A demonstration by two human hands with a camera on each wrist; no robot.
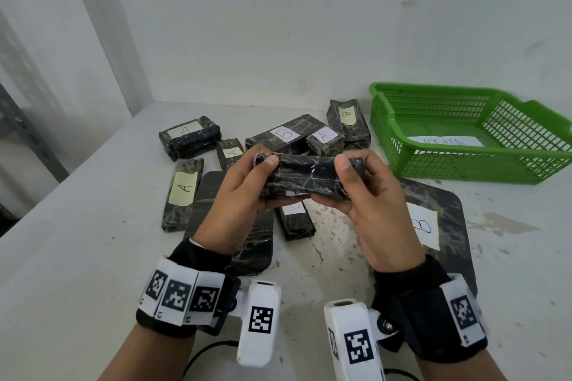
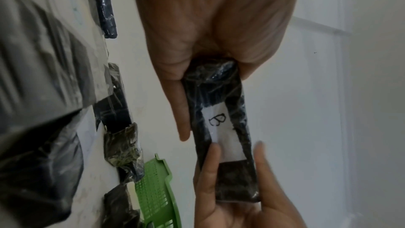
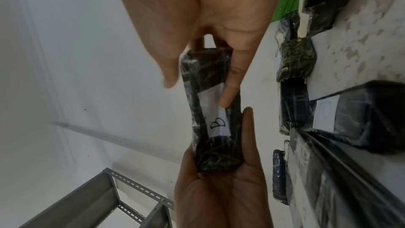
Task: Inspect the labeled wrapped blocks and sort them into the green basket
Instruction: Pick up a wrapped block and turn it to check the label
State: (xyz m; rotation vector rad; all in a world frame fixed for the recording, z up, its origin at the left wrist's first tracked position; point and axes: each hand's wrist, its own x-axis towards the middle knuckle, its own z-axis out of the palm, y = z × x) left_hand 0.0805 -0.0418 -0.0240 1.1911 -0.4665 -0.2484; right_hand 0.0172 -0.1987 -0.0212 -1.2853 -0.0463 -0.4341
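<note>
**White table, one block up for reading**

Pale walls and a worn white table point(image 1: 93, 226) frame the work. We hold one wrapped block point(image 1: 305, 176) in the air over the pile, level, an end in each hand. Our left hand point(image 1: 241, 189) pinches its left end, thumb on top and fingers under; our right hand point(image 1: 371, 192) pinches the other end in the same way. From the head view the label is turned away — the wrist views show it on the underside, a white strip point(image 2: 221, 127) with a handwritten B.

To do this step well, we think the block should be rolled toward us until the strip faces up, with the fingers point(image 3: 230, 82) kept off the letter, because one finger already lies on the strip.

Around it lie more blocks, lettered A point(image 1: 182, 192) and B point(image 1: 286, 133). At the right stands the green basket point(image 1: 433, 164) — only a paper slip point(image 1: 445, 142) shows inside.
</note>
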